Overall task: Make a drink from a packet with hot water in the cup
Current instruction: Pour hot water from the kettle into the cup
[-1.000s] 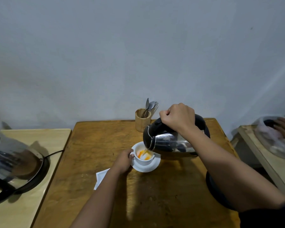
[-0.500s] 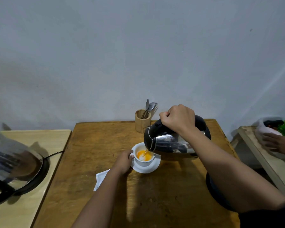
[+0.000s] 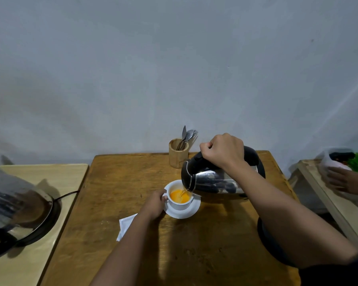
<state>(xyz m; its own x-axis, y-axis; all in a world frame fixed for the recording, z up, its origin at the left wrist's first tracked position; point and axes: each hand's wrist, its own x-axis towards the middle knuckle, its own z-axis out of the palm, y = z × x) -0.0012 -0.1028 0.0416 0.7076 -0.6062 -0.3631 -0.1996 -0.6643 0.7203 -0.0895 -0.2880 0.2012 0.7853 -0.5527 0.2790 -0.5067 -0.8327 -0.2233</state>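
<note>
Steel kettle [image 3: 215,180] tipped sideways — spout left, over cup [image 3: 180,198].

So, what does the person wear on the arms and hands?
Both forearms are bare, and the left hand and right hand have no gloves, rings or watch visible. Only a dark sleeve shows at the right upper arm.
</note>
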